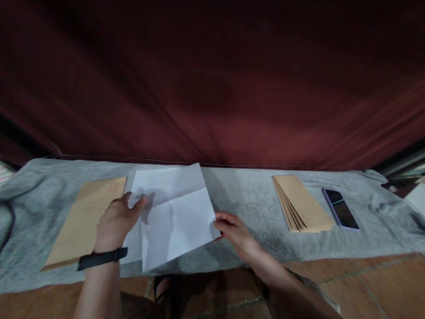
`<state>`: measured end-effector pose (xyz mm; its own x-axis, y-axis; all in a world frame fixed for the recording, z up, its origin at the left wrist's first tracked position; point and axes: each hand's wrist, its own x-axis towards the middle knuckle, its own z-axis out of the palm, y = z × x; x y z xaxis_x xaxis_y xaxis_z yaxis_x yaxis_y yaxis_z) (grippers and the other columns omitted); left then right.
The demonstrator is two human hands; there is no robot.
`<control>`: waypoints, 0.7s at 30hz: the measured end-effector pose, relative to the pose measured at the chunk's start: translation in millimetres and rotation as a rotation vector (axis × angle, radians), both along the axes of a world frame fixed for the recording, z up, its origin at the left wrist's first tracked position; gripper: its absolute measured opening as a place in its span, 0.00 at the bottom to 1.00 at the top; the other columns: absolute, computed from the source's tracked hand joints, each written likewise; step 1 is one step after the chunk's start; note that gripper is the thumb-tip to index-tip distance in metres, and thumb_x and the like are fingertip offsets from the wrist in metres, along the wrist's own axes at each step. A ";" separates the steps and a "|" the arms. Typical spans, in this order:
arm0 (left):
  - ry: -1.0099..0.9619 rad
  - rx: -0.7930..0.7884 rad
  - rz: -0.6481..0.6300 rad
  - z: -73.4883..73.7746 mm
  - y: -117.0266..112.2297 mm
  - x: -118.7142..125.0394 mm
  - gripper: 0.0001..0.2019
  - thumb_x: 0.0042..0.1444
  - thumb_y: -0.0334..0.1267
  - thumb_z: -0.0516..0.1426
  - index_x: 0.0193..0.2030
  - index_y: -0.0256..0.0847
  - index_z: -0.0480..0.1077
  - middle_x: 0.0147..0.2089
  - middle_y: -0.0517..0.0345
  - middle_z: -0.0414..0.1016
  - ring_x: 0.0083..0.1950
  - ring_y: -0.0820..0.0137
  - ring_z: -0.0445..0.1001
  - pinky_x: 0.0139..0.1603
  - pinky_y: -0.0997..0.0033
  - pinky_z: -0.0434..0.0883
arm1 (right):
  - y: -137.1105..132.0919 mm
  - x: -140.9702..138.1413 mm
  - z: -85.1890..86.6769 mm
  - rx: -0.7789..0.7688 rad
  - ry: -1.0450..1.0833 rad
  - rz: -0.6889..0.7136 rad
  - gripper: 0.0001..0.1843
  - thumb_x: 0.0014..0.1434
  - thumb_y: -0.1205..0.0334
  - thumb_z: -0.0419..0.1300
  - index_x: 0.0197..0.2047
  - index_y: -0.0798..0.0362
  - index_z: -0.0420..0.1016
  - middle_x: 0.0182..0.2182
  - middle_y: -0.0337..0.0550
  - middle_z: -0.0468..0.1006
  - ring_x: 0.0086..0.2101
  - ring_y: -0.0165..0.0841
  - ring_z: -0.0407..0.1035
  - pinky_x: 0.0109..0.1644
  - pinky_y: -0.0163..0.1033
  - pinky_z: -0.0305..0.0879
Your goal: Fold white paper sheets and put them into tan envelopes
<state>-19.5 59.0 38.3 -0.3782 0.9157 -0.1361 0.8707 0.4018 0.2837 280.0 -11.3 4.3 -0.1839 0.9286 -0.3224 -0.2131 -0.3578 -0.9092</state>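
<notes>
A white sheet of paper with fold creases lies tilted over more white paper on a grey cloth. My right hand pinches the upper sheet's right corner between thumb and fingers. At the paper's left side is my left hand, a dark band on its wrist, with thumb and fingers apart over the paper's left edge. Its fingertips are slightly blurred. Partly behind that hand and wrist, brown envelopes lie stacked, with a reddish print near the top corner.
The grey cloth covers a long, narrow surface. Farther right lie a fanned stack of brown envelopes and a phone in a purple case. A dark red curtain hangs along the far edge. Tiled floor shows in front.
</notes>
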 end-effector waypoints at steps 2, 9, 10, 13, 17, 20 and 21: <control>-0.085 0.053 -0.065 -6.1 6.5 6.5 0.34 0.60 0.56 0.50 0.66 0.35 0.64 0.58 0.36 0.74 0.58 0.48 0.75 0.53 0.52 0.73 | -4.3 24.1 4.1 -0.015 0.017 -0.073 0.13 0.47 0.54 0.68 0.35 0.51 0.78 0.29 0.36 0.77 0.29 0.31 0.70 0.33 0.35 0.70; -0.384 0.321 -0.488 -10.7 8.7 73.9 0.27 0.61 0.48 0.52 0.65 0.38 0.66 0.68 0.45 0.66 0.68 0.59 0.65 0.65 0.58 0.67 | -36.3 109.0 -1.9 -0.128 -0.065 -0.280 0.19 0.45 0.54 0.71 0.40 0.50 0.77 0.36 0.41 0.80 0.35 0.37 0.75 0.40 0.43 0.74; -0.412 0.337 -0.557 -10.2 6.6 87.0 0.26 0.62 0.47 0.51 0.64 0.38 0.67 0.69 0.46 0.65 0.69 0.60 0.64 0.67 0.58 0.64 | -42.7 118.8 -4.8 -0.157 -0.084 -0.292 0.19 0.45 0.53 0.71 0.40 0.50 0.76 0.37 0.42 0.80 0.35 0.38 0.75 0.40 0.43 0.74; -0.495 0.325 -0.764 -12.8 -3.2 128.1 0.23 0.64 0.44 0.50 0.64 0.41 0.67 0.70 0.50 0.64 0.70 0.63 0.62 0.72 0.57 0.58 | -63.1 139.0 -14.3 -0.206 -0.141 -0.294 0.18 0.46 0.52 0.69 0.39 0.49 0.75 0.36 0.43 0.79 0.35 0.39 0.75 0.38 0.44 0.74; -0.521 0.240 -1.042 -29.8 -23.3 179.5 0.23 0.65 0.39 0.49 0.66 0.42 0.65 0.70 0.51 0.63 0.72 0.66 0.60 0.72 0.59 0.59 | -88.5 145.9 -22.8 -0.242 -0.139 -0.314 0.20 0.45 0.51 0.68 0.41 0.49 0.75 0.35 0.42 0.79 0.34 0.39 0.75 0.35 0.42 0.73; -0.422 0.146 -1.204 -44.8 -37.1 202.8 0.24 0.64 0.38 0.51 0.67 0.43 0.63 0.71 0.52 0.62 0.73 0.65 0.57 0.74 0.56 0.55 | -100.2 145.1 -22.1 -0.277 -0.150 -0.332 0.26 0.44 0.51 0.68 0.47 0.48 0.75 0.33 0.41 0.79 0.32 0.39 0.74 0.34 0.44 0.72; -0.381 0.117 -1.221 -48.5 -40.1 206.5 0.24 0.64 0.38 0.52 0.67 0.43 0.64 0.71 0.52 0.62 0.73 0.65 0.57 0.74 0.54 0.54 | -102.2 145.3 -21.0 -0.274 -0.145 -0.340 0.28 0.44 0.52 0.67 0.50 0.47 0.74 0.33 0.41 0.79 0.33 0.40 0.74 0.35 0.45 0.72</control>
